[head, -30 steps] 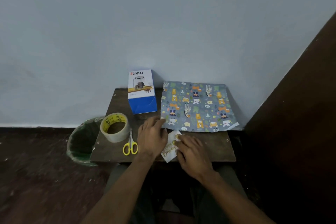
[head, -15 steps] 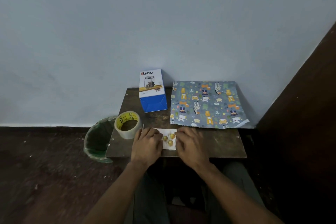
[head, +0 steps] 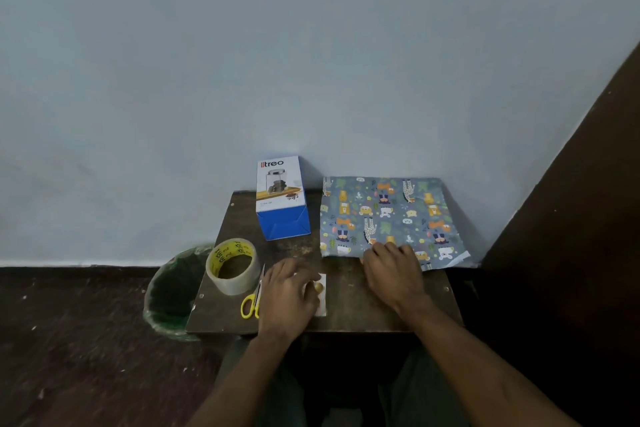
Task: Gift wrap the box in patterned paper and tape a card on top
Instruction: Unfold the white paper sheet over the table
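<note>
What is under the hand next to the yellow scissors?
A small white card with gold dots lies under the left hand, flat on the table. Only its right edge peeks out; the hand covers the rest, so any writing is hidden.

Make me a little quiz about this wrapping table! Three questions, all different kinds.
1. True or false: the box is already wrapped.
2. Which hand touches the patterned paper? A left, B right
3. Fill in: the yellow scissors lie just in front of the ____ roll.

Key: 1 false, it stands bare. 2 B, the right hand; the left hand rests on the card. 3 tape.
</note>
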